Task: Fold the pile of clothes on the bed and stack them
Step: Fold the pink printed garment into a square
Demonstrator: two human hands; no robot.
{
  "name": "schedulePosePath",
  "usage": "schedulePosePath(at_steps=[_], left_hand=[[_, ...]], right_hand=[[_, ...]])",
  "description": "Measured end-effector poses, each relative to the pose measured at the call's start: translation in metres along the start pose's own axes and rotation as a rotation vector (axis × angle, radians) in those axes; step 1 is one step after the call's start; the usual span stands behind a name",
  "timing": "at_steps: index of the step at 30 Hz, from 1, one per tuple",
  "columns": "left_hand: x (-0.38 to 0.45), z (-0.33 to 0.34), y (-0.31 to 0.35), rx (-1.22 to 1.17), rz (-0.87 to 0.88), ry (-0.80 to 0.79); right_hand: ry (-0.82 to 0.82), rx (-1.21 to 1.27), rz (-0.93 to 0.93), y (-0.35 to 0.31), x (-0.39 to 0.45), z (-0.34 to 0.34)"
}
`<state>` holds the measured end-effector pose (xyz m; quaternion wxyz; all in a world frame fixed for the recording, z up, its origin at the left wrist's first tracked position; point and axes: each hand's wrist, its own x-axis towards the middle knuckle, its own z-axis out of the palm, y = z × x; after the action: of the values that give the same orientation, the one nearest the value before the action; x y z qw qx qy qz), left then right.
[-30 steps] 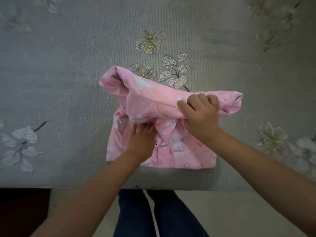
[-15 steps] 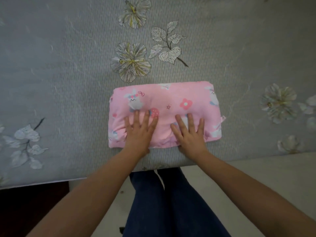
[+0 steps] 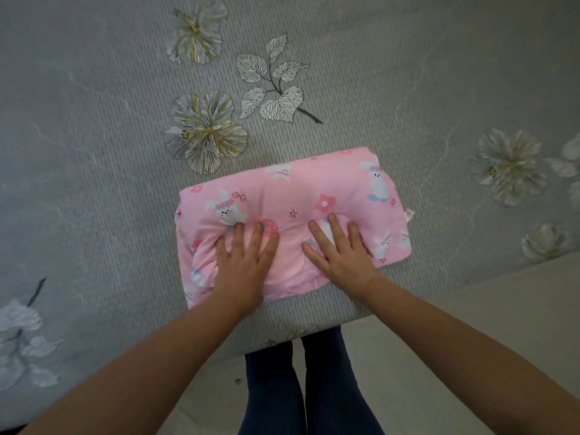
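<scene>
A pink garment (image 3: 314,189) printed with white bunnies and flowers lies folded into a thick rectangle near the bed's front edge. My left hand (image 3: 243,265) lies flat on its left half, fingers straight and spread, pressing down. My right hand (image 3: 339,252) lies flat on the right half the same way, palm down. Both hands dent the cloth beneath them. No pile or stack of other clothes shows in this view.
The bed is covered by a grey sheet (image 3: 94,152) with printed flowers and leaves. Its front edge runs just below the garment. Beyond it are a pale floor (image 3: 470,324) and my legs in dark trousers (image 3: 301,387).
A second ago my right hand held the top part of the garment lifted. That part now lies folded down over the rest, and both hands have flattened onto the bundle.
</scene>
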<state>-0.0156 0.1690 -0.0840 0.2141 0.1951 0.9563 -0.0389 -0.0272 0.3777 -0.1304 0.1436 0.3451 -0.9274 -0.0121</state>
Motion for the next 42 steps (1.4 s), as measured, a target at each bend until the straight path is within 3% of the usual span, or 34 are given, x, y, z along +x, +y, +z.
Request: schedulePosePath(at_steps=[8,11,17,20,24,26,30,33,37,39,41,42], left_hand=[[0.005,-0.018,-0.002,0.031,-0.013,-0.119],[-0.003,-0.033,0.002,0.017,-0.003,-0.019],[-0.003,-0.080,0.048,-0.040,0.245,0.410],[0.026,-0.119,0.090,-0.041,0.393,0.386],[0.067,-0.196,0.180,-0.056,0.670,0.304],[0.076,-0.244,0.236,-0.051,0.781,0.282],[0.084,-0.315,0.354,-0.019,1.018,0.399],[0.087,-0.364,0.452,-0.003,1.153,0.524],[0.081,-0.430,0.594,0.020,1.393,0.780],[0.070,-0.464,0.660,0.036,1.449,0.923],[0.062,-0.493,0.723,0.039,1.490,1.014],[0.062,-0.503,0.739,0.056,1.481,1.032]], right_hand=[[0.088,0.143,0.100,0.007,0.021,-0.012],[0.075,0.157,0.124,0.016,0.030,-0.038],[-0.065,0.113,0.326,0.056,0.017,-0.133],[-0.177,0.005,0.500,0.082,-0.014,-0.184],[-0.373,-0.024,0.914,0.131,-0.062,-0.267],[-0.370,-0.065,1.081,0.158,-0.095,-0.308],[-0.421,-0.077,1.355,0.203,-0.173,-0.384],[-0.302,-0.187,1.480,0.240,-0.237,-0.439],[-0.286,-0.319,1.621,0.303,-0.326,-0.518],[-0.158,-0.525,1.565,0.335,-0.371,-0.549],[-0.143,-0.646,1.541,0.367,-0.417,-0.580],[-0.114,-0.615,1.562,0.379,-0.430,-0.587]])
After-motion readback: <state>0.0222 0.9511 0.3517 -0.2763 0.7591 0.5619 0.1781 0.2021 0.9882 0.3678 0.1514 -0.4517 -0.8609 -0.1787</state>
